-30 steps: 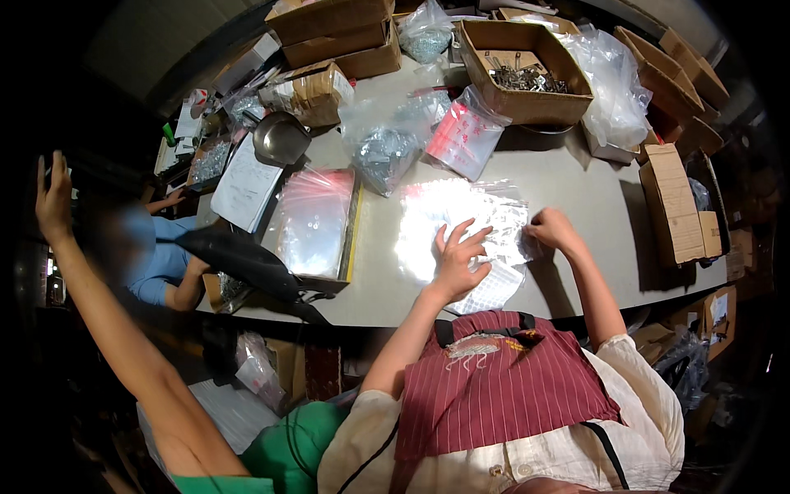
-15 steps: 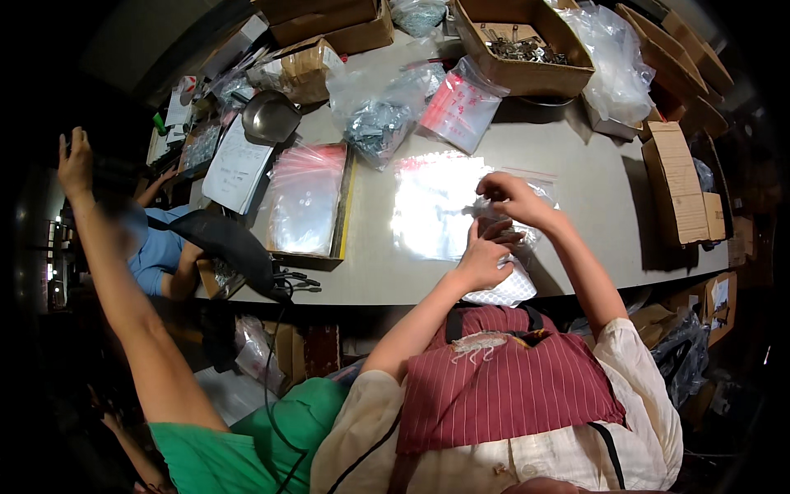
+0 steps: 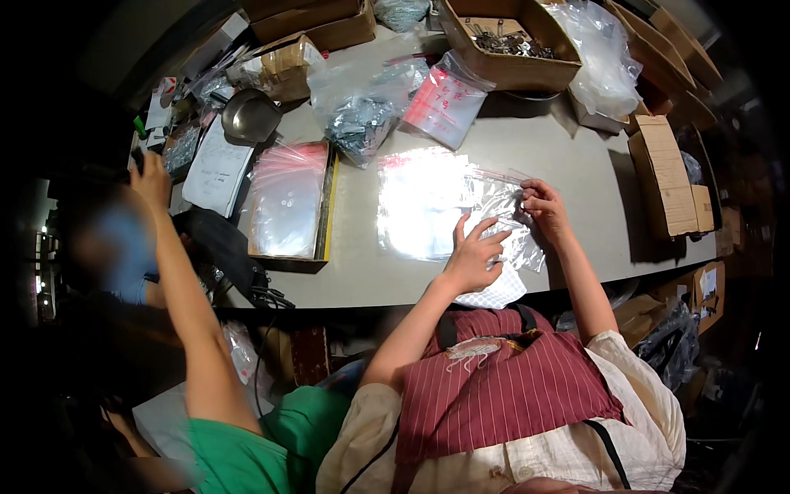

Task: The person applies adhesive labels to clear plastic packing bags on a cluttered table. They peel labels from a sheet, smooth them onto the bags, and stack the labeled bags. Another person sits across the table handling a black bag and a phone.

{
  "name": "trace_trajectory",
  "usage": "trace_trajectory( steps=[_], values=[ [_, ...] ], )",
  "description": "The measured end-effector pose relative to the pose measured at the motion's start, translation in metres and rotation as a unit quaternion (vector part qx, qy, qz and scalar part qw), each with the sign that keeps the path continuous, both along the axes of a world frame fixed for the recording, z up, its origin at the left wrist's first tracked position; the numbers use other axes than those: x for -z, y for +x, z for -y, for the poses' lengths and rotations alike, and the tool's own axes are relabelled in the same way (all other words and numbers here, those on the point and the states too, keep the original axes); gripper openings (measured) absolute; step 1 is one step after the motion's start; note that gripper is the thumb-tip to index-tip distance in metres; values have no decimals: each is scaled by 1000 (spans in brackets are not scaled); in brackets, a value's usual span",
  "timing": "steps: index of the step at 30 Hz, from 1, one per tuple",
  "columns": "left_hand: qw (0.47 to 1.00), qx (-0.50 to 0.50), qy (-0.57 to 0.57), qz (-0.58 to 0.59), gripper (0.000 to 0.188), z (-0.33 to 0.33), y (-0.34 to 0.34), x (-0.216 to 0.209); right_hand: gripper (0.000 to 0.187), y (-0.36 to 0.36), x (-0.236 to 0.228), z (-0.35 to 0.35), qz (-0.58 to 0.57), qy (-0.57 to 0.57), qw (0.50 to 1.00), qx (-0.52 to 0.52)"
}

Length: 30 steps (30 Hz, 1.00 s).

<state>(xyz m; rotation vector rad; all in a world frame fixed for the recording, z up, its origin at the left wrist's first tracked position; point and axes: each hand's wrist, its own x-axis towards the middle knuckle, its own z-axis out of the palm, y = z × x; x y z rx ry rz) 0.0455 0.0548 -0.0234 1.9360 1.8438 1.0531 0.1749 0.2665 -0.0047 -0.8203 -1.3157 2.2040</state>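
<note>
My left hand (image 3: 476,262) lies low over clear plastic bags, its fingers spread and its palm down. Beneath and beside it is a loose, shiny clear zip bag (image 3: 512,235). My right hand (image 3: 545,212) is at that bag's right side, fingers curled together; what they pinch is too small to make out. To the left of the loose bag lies a glaring stack of clear bags (image 3: 421,206) with red-striped tops. A white dotted piece of material (image 3: 502,290) sits at the table's front edge, partly under my left wrist.
A box of clear bags (image 3: 284,206) stands left. Behind are a bag of metal parts (image 3: 358,123), a red-printed bag (image 3: 447,103) and a carton of metal clips (image 3: 514,45). A metal scoop (image 3: 251,115) rests near papers (image 3: 216,169). Another person's arm (image 3: 185,280) reaches in at left.
My hands have moved apart: the right went to the bag's right side, while the left stays over the bags with fingers spread. The other person's arm has come lower and rightward.
</note>
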Motion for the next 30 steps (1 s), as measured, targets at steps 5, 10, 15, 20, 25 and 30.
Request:
trace_trajectory(
  steps=[5,10,15,20,25,30],
  values=[
    [1000,12,22,-2,16,2,2,4,41,8,4,6,11,50,999,-14],
    [1000,15,24,13,19,1,4,4,36,-41,-6,33,23,177,973,-145],
    [991,13,-91,102,27,4,6,2,43,-98,-17,70,83,546,802,-226],
    [993,24,-92,71,27,0,4,14,43,-116,15,64,133,764,607,-173],
    [998,21,-45,25,22,1,2,8,57,-118,-4,18,233,692,676,-102],
    [999,29,22,32,20,-3,2,11,52,-125,14,-36,261,642,717,-75]
  ],
)
